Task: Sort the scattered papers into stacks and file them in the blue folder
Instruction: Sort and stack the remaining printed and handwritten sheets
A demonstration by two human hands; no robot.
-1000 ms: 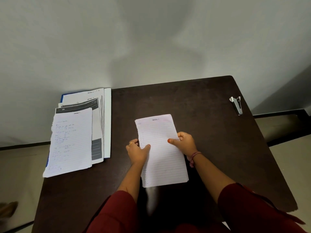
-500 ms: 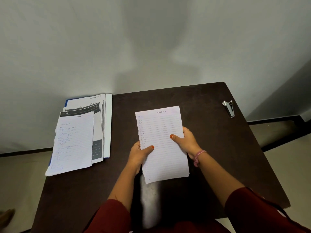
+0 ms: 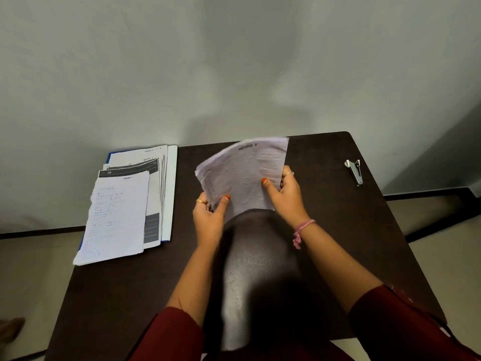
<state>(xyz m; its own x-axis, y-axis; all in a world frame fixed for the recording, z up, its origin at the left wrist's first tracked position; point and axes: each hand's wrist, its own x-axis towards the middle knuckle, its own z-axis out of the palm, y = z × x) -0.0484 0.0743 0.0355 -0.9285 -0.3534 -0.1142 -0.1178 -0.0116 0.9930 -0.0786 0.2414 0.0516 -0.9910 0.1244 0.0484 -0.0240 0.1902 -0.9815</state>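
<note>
Dark brown table [image 3: 364, 230], glossy, glare streak down the middle near the person. It stands against a plain pale wall [image 3: 234, 61]. Dark skirting and beige floor [image 3: 442, 256] show on both sides.

Far left of the table: stack of papers [image 3: 117, 217], lined handwritten sheet on top, a printed sheet with a dark header band under it, more sheets fanned out to the right. The stack lies on the blue folder [image 3: 108, 155]; only a thin blue edge shows at the far-left corner and along the left side. The stack's near-left corner overhangs the table edge.

Far right: small metal stapler [image 3: 354, 172], lying alone, well apart from everything else.

Centre: both hands hold one sheaf of lined paper [image 3: 244, 173] lifted off the table, top tilted away and blurred. A heading is at the top, unreadable.

Left hand [image 3: 208, 220]: grips the sheaf's lower-left edge, thumb on the front face, fingers curled behind. Ring on one finger.

Right hand [image 3: 286, 196]: pinches the right edge, thumb on the front, fingers wrapped behind. Ring on one finger, pink band on the wrist.

Dark red sleeves on both forearms at the bottom of the view.
</note>
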